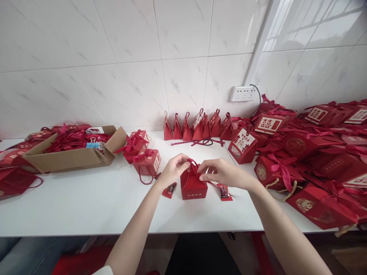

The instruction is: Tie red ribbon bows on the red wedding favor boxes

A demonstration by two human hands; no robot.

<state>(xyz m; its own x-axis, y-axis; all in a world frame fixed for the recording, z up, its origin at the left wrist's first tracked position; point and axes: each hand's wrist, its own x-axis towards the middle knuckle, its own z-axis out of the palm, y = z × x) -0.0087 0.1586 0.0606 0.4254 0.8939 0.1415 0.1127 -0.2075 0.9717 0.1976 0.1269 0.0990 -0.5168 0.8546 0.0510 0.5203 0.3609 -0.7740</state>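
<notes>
A small red gift box (194,189) with gold lettering stands upright on the white table in front of me. A red ribbon (194,165) loops up at its top. My left hand (175,168) pinches the ribbon on the left side, thumb and forefinger together. My right hand (222,172) has its thumb and fingers curled around the ribbon at the right of the box top; its fingertip contact is partly hidden. A red-wrapped candy (169,190) lies left of the box, and another wrapped candy (224,192) lies to its right.
A cardboard carton (74,162) full of red ribbons sits at the left. Two finished boxes (147,162) stand beside it. Pointed red boxes (187,130) line the wall. Many ribboned boxes (309,164) are piled at the right, below a power strip (243,93).
</notes>
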